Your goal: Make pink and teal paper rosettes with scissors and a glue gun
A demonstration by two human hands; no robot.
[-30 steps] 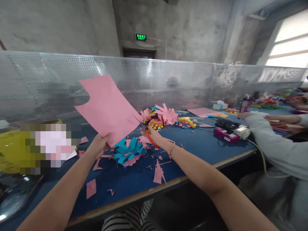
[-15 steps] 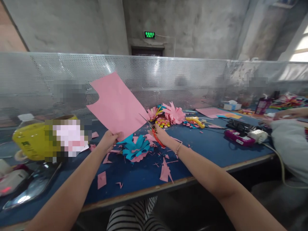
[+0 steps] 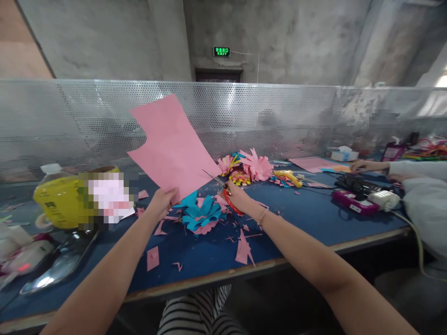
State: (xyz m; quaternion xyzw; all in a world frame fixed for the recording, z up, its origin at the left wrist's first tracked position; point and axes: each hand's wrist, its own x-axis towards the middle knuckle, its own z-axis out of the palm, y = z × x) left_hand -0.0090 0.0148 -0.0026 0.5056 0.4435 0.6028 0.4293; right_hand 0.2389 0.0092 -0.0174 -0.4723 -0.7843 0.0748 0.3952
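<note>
My left hand [image 3: 164, 203] pinches the lower edge of a large sheet of pink paper [image 3: 174, 144], which is held up at a tilt and has a curved notch cut in its left side. In my right hand [image 3: 238, 196] are scissors [image 3: 228, 200] with red-orange handles, closed around the grips. The blades point up and left, close to the sheet's lower right part; whether they touch it I cannot tell. Below and between my hands lies a blue paper flower [image 3: 202, 214] with pink paper under it, among pink scraps [image 3: 243, 247].
Finished-looking pink and yellow paper flowers [image 3: 256, 165] stand behind, beside a yellow glue gun [image 3: 288, 177]. A purple power strip [image 3: 354, 202] with cords lies right, near a co-worker's hands [image 3: 370, 166]. A yellow container [image 3: 57, 202] stands left. A perforated metal screen [image 3: 296, 121] borders the blue table [image 3: 296, 223].
The view has shifted slightly, so the scene sits a little further right. The pink sheet is tipped a bit more upright. A co-worker's hand at the right has reached toward the coloured paper.
</note>
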